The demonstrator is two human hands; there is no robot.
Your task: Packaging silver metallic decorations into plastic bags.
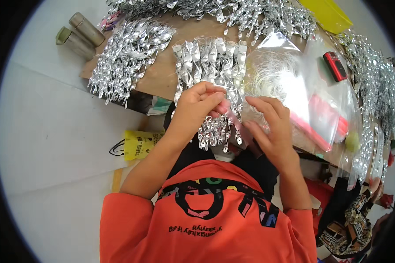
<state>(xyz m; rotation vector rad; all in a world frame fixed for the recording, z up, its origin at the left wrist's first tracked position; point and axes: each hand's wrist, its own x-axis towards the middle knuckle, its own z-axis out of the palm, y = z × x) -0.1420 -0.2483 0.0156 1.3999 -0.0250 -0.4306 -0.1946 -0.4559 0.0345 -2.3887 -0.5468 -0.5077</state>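
Note:
My left hand (pixel 199 105) is closed in a pinch, fingertips together, with a pinkish see-through plastic strip (pixel 233 117) hanging from it. A thin white line also shows by its fingertips. To its right, my right hand (pixel 272 127) is raised with thumb and fingers apart and nothing visible between them. Beneath both hands, a bunch of twisted silver spiral strips (pixel 210 57) lies on the table and hangs over its front edge toward my lap. The hands hide its middle.
More silver spirals lie left (pixel 131 57), along the back and right. A coil of clear line (pixel 272 74), clear plastic bags (pixel 314 83) with pink parts and a small red radio-like device (pixel 335 66) sit right. Two flasks (pixel 87 30) stand far left; a yellow bag (pixel 140 144) hangs below.

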